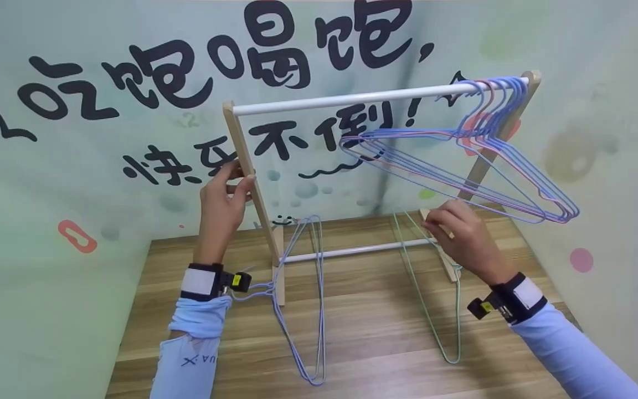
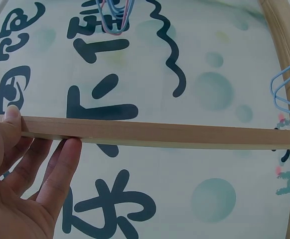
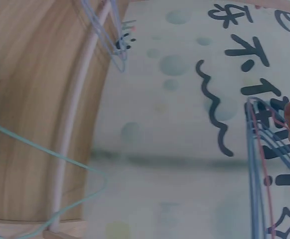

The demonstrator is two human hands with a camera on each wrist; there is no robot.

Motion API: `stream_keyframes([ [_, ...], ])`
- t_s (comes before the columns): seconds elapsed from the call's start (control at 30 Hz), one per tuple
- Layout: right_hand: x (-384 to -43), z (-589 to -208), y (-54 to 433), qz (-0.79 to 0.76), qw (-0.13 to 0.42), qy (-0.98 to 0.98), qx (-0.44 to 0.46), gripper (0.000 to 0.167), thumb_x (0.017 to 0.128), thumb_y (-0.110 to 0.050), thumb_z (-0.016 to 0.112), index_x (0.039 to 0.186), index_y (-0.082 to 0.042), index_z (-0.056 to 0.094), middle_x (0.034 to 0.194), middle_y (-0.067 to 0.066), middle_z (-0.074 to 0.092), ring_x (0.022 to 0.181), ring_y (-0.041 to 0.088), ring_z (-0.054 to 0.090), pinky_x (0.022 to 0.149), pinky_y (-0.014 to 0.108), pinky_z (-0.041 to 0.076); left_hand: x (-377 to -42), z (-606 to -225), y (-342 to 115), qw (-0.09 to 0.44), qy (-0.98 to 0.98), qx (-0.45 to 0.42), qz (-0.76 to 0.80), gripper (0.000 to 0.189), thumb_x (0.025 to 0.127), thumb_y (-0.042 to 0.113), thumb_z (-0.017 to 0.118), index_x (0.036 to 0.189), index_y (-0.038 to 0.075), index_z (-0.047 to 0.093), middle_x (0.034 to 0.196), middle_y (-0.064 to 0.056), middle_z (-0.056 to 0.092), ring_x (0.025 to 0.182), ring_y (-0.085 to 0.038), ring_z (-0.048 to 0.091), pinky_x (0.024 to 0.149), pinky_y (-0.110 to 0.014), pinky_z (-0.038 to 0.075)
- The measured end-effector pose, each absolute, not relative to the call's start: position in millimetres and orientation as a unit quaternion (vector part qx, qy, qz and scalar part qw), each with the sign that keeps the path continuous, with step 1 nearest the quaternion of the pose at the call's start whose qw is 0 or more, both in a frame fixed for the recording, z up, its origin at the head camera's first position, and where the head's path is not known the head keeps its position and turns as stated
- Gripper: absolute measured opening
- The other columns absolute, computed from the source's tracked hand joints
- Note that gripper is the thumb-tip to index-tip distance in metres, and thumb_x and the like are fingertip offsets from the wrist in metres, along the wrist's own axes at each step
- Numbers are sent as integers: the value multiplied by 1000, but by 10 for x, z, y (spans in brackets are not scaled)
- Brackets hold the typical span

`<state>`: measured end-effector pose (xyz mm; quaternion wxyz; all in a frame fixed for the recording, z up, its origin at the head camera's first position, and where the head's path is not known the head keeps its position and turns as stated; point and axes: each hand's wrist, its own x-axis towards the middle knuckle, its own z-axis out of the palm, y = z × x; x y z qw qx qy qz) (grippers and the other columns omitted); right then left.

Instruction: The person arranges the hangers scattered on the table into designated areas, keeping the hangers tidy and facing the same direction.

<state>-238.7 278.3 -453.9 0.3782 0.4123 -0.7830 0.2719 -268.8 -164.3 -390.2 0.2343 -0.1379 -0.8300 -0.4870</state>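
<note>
A small clothes rack with wooden posts stands on the wooden surface. My left hand [image 1: 225,199] pinches its left post [image 1: 263,221] at mid height, thumb on one side and fingers on the other. My right hand [image 1: 466,241] is raised by the right post, fingers curled, with nothing seen in them. Just above it hang several blue hangers [image 1: 518,160] and a pink one, bunched at the right end of the white top rail [image 1: 341,101]. A green hanger [image 1: 416,288] leans on the lower bar, below the right hand. Blue hangers [image 1: 322,310] lean at the left.
The white lower bar [image 1: 352,252] joins the rack's two wooden feet near the back. Behind it rises a pale wall [image 1: 64,188] with large dark lettering, and side walls flank the wood-grain surface [image 1: 369,343].
</note>
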Motion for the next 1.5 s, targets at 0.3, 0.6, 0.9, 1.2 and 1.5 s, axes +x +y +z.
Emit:
stream_keyframes([
  [0.3, -2465, -5012, 2982, 263, 301, -824, 402, 16, 85, 5, 79, 93, -3, 68, 88, 3, 60, 81, 18, 57, 70, 20, 45, -2688, -3903, -1644, 229, -829, -137, -492, 43, 102, 24, 63, 138, 1, 58, 119, -14, 65, 95, -23, 69, 81, -30, 60],
  [0.6, -2511, -5322, 3259, 265, 259, -883, 289, 12, 87, 5, 78, 89, -3, 69, 81, 2, 59, 74, 15, 55, 62, 31, 47, -2679, -3904, -1656, 225, -824, -136, -502, 41, 103, 23, 63, 138, 2, 58, 119, -13, 65, 92, -23, 69, 81, -33, 61],
  [0.9, -2491, -5539, 3440, 269, 216, -922, 178, 6, 92, -3, 74, 88, -1, 71, 76, 3, 56, 68, 20, 54, 59, 37, 46, -2698, -3911, -1652, 233, -820, -144, -502, 41, 102, 21, 64, 137, 0, 59, 117, -16, 66, 92, -25, 70, 81, -36, 61],
  [1.2, -2410, -5706, 3612, 273, 86, -955, 75, 21, 98, -17, 69, 94, 4, 64, 82, 15, 66, 73, 31, 63, 63, 47, 53, -2703, -3911, -1653, 232, -819, -145, -504, 42, 102, 21, 64, 137, 0, 58, 117, -16, 65, 92, -26, 70, 81, -40, 61],
  [1.5, -2332, -5815, 3677, 275, -1, -961, 15, 40, 96, -34, 73, 72, -4, 59, 66, 2, 55, 57, 18, 49, 48, 30, 39, -2695, -3907, -1646, 231, -822, -141, -501, 43, 102, 24, 63, 137, 0, 58, 117, -15, 66, 91, -24, 69, 81, -43, 61],
])
